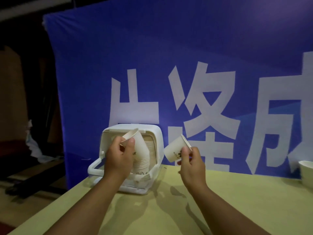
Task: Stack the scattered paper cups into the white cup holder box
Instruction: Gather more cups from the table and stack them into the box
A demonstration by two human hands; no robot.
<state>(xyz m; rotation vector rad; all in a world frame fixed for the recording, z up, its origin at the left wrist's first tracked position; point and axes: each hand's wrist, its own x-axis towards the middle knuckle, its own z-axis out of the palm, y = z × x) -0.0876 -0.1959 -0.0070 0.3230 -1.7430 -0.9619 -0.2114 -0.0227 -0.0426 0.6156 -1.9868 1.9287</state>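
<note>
The white cup holder box (156, 134) stands open at the table's far left, its front flap folded down. A tall stack of nested white paper cups (141, 155) leans out of it, tilted to the left at the top. My left hand (118, 156) grips the stack near its top rim, thumb across the front. My right hand (190, 164) holds a single white paper cup (174, 150) with dark print by its rim, tipped on its side, just right of the box.
The yellow-green table (220, 200) runs toward me. A white bowl-like container (307, 172) sits at the right edge. A blue banner with large white characters (186, 73) hangs behind the table. Dark floor and furniture lie to the left.
</note>
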